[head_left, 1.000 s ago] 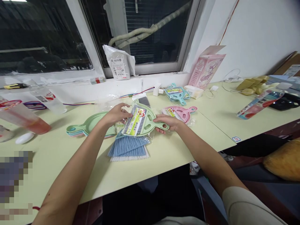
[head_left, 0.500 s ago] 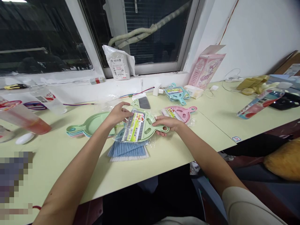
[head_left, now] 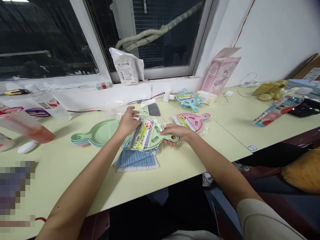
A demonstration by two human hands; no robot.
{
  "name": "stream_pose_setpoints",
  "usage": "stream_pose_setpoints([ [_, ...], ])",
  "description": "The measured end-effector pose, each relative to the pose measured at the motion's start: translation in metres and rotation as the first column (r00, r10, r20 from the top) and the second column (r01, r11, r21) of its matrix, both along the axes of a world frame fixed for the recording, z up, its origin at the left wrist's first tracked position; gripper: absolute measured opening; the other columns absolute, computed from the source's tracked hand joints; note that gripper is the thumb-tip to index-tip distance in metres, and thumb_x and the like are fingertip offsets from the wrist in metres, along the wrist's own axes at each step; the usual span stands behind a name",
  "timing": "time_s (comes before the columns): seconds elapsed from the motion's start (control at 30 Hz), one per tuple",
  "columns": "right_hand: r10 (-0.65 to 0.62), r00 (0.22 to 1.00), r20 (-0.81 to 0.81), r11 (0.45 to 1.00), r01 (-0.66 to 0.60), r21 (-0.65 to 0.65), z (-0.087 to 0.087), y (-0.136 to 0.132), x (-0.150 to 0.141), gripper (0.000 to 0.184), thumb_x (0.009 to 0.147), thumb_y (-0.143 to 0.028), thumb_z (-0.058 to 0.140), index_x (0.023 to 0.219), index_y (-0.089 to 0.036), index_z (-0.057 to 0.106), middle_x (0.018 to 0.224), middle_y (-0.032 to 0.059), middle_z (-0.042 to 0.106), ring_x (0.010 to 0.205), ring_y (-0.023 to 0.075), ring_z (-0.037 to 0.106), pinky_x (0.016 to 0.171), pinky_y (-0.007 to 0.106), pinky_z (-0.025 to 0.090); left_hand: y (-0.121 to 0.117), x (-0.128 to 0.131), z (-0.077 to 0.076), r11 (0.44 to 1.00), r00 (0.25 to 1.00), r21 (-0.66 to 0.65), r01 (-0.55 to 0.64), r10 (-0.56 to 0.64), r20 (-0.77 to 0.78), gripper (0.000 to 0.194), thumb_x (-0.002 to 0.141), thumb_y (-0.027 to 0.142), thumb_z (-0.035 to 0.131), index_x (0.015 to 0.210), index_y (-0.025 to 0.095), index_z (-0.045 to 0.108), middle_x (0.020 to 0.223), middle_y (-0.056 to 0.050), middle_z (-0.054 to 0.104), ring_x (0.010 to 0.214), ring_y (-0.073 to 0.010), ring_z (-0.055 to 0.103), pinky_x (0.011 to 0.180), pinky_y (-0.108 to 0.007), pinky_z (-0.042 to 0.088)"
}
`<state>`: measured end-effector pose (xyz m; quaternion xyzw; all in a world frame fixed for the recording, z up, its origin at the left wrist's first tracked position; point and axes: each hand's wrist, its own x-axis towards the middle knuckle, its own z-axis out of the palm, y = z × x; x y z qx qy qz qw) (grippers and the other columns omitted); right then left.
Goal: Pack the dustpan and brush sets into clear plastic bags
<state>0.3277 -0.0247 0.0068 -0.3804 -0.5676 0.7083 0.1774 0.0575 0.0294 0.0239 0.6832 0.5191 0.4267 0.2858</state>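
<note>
white package [head_left: 128,71] on windowsill [head_left: 82,96]; pink box [head_left: 220,76] near wall [head_left: 275,40]

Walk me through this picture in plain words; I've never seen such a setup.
There is no machine here: these are a person's bare hands, seen by a camera worn on the head, looking forward and down. The right hand holds the handle end of a green dustpan set in clear wrapping; the left hand is at its upper-left edge, its grip unclear. Blue-bristled brushes lie partly behind the set. The pale table also bears stacked dustpans at left, a grey-bristled brush, and wrapped pink and blue sets.
</note>
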Motion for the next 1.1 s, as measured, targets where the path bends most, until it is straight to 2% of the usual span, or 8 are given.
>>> stream_pose_setpoints([
  [0.1, -0.003, 1.0, -0.005, 1.0, 0.003, 0.006, 0.001, 0.0, -0.001, 0.028, 0.088, -0.04, 0.076, 0.091, -0.013, 0.065, 0.071, 0.0078, 0.075, 0.045, 0.0118, 0.061, 0.036, 0.019, 0.046, -0.002, 0.001, 0.004, 0.993, 0.994, -0.101, -0.065, 0.073, 0.083, 0.062, 0.066, 0.01, 0.083, 0.121, 0.018, 0.054, 0.126, -0.014, 0.068, 0.101, -0.0219, 0.071, 0.083, -0.034, 0.056],
  [0.33, 0.038, 0.999, 0.035, 0.999, -0.039, 0.021, 0.005, -0.004, -0.001, 0.028, 0.088, -0.041, 0.076, 0.088, -0.014, 0.066, 0.072, 0.0064, 0.074, 0.045, 0.0108, 0.06, 0.036, 0.019, 0.044, -0.011, -0.003, 0.028, 0.931, 0.965, -0.36, -0.064, 0.15, 0.215, 0.029, 0.073, 0.025, 0.086, 0.084, 0.018, 0.06, 0.077, -0.006, 0.069, 0.064, -0.0166, 0.066, 0.06, -0.03, 0.052],
  [0.47, 0.071, 0.996, 0.061, 0.997, -0.074, 0.039, 0.005, -0.005, -0.002, 0.029, 0.088, -0.042, 0.074, 0.089, -0.015, 0.068, 0.072, 0.0053, 0.074, 0.044, 0.01, 0.059, 0.034, 0.017, 0.036, -0.014, -0.004, 0.031, 0.941, 0.974, -0.334, -0.047, 0.117, 0.192, 0.027, 0.07, 0.02, 0.086, 0.073, 0.018, 0.059, 0.072, -0.004, 0.065, 0.061, -0.0139, 0.062, 0.058, -0.029, 0.052],
  [0.6, 0.076, 0.994, 0.08, 0.996, -0.079, 0.041, 0.004, -0.005, -0.001, 0.03, 0.088, -0.044, 0.074, 0.087, -0.015, 0.068, 0.073, 0.0056, 0.074, 0.044, 0.0093, 0.058, 0.036, 0.018, 0.039, -0.01, -0.005, 0.023, 0.961, 0.985, -0.274, -0.027, 0.071, 0.154, 0.023, 0.067, 0.016, 0.083, 0.073, 0.018, 0.06, 0.071, -0.003, 0.064, 0.062, -0.0152, 0.062, 0.057, -0.029, 0.051],
  [0.73, 0.07, 0.993, 0.096, 0.997, -0.073, 0.024, 0.004, -0.005, -0.002, 0.03, 0.086, -0.044, 0.076, 0.087, -0.017, 0.066, 0.071, 0.0042, 0.073, 0.043, 0.0098, 0.058, 0.036, 0.019, 0.04, -0.004, -0.004, 0.013, 0.985, 0.996, -0.158, -0.067, 0.075, 0.044, 0.018, 0.073, 0.027, 0.078, 0.072, 0.02, 0.061, 0.069, -0.002, 0.061, 0.061, -0.015, 0.057, 0.057, -0.03, 0.048],
  [0.87, 0.089, 0.988, 0.124, 0.995, -0.094, 0.036, 0.009, -0.009, -0.006, 0.027, 0.088, -0.042, 0.075, 0.085, -0.017, 0.065, 0.07, 0.0032, 0.072, 0.042, 0.0077, 0.056, 0.034, 0.016, 0.032, -0.007, -0.002, 0.014, 0.991, 0.99, -0.055, -0.121, 0.116, -0.077, 0.025, 0.079, 0.038, 0.071, 0.066, 0.022, 0.056, 0.062, 0.0, 0.053, 0.06, -0.0153, 0.052, 0.057, -0.029, 0.042],
  [1.0, 0.102, 0.989, 0.104, 0.994, -0.107, 0.038, 0.012, -0.012, -0.009, 0.023, 0.09, -0.039, 0.071, 0.086, -0.017, 0.065, 0.07, 0.0032, 0.071, 0.041, 0.007, 0.054, 0.033, 0.015, 0.027, -0.012, 0.0, 0.02, 0.993, 0.99, -0.055, -0.103, 0.097, -0.098, 0.029, 0.079, 0.038, 0.07, 0.063, 0.022, 0.052, 0.059, 0.001, 0.049, 0.058, -0.0154, 0.05, 0.056, -0.03, 0.036],
  [1.1, 0.102, 0.991, 0.09, 0.994, -0.106, 0.038, 0.01, -0.012, -0.009, 0.024, 0.09, -0.04, 0.072, 0.09, -0.016, 0.066, 0.07, 0.0035, 0.072, 0.042, 0.0085, 0.056, 0.034, 0.017, 0.033, -0.012, 0.0, 0.021, 0.99, 0.999, -0.134, -0.036, 0.032, -0.032, 0.031, 0.083, 0.045, 0.069, 0.065, 0.022, 0.058, 0.059, -0.001, 0.051, 0.058, -0.0165, 0.052, 0.056, -0.031, 0.034],
])
